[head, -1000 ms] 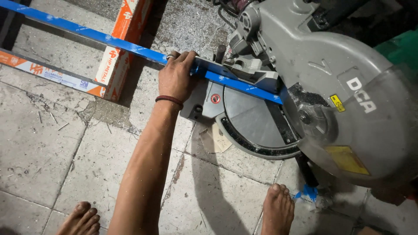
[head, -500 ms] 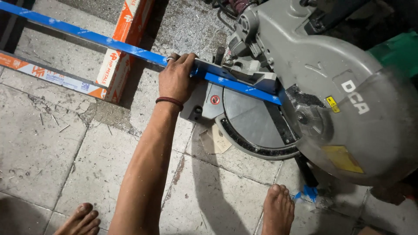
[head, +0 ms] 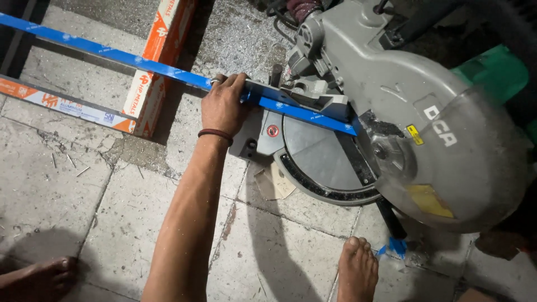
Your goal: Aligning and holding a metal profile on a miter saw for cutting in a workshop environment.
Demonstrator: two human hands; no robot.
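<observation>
The left hand (head: 224, 106) presses down on a long blue bar (head: 140, 62), fingers curled over its far edge, pinning it against the fence of a grey saw (head: 386, 106). The bar runs from the upper left across the saw's round table (head: 321, 159) and ends under the blade guard (head: 447, 162). The right hand is out of view. Orange boxes (head: 159, 61) lie behind on the tiled floor (head: 72, 190); a bare foot (head: 357, 274) rests near the saw.
</observation>
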